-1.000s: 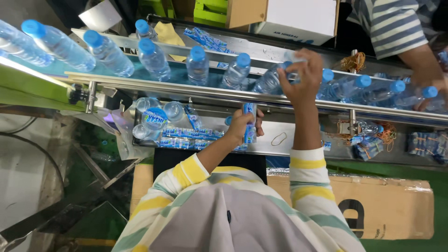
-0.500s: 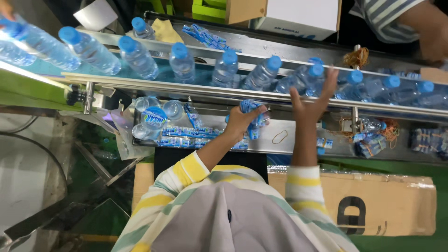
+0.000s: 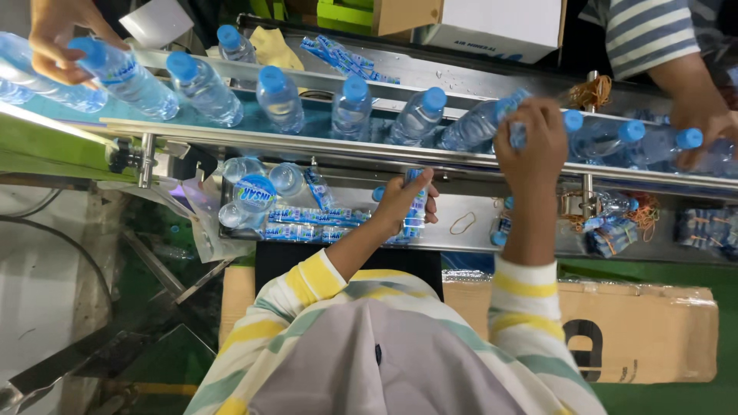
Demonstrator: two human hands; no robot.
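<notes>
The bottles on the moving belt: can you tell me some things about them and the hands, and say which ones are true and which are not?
1. The bottles on the belt have blue caps. True.
2. The right hand rests on a cardboard box. False: it is up at the belt, on a bottle there.
3. The left hand holds a small stack of blue and white labels. True.
4. The person wears a plain red sleeve. False: the sleeves are striped yellow, white and pale green.
5. Another person's hand grips a bottle at the far left of the belt. True.
6. The belt carries only one bottle. False: many bottles lie along it.
</notes>
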